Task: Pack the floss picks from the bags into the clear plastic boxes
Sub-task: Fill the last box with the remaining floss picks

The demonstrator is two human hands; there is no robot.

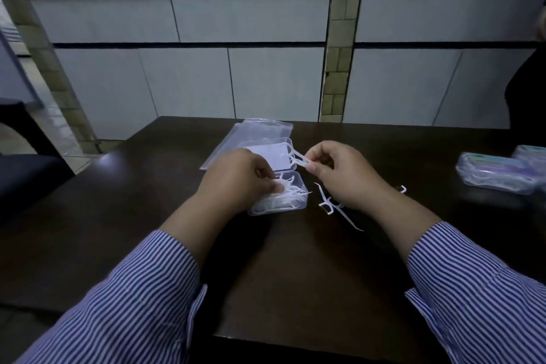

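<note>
Dark brown table [147,216] fills the lower half of the frame, tiled wall behind it. Striped sleeve at lower left leads up to the left hand [236,179], just left of centre, fingers curled down into the open clear box [291,201]; thumb and fingertips pinch a clump of white floss picks [283,196] lying inside the box tray. The box lid [271,154] is hinged open and lies flat just above the tray, toward the upper centre. Under and behind the lid, a flat clear bag [260,128] lies on the table (contents can't be made out).

Right of centre, the right hand [336,171] is raised just above the table, thumb and forefinger clamped on a couple of floss picks [298,158], their floss ends pointing left over the lid's edge. Below that hand, a few loose picks [331,205] lie on the table just right of the box, one long handle pointing to the lower right. Another loose pick end [402,188] peeks out right of the wrist.

Far right edge of the frame: closed clear boxes [496,173] with picks inside (some purple and green tint), well apart from the hands. Second striped sleeve at lower right.
</note>
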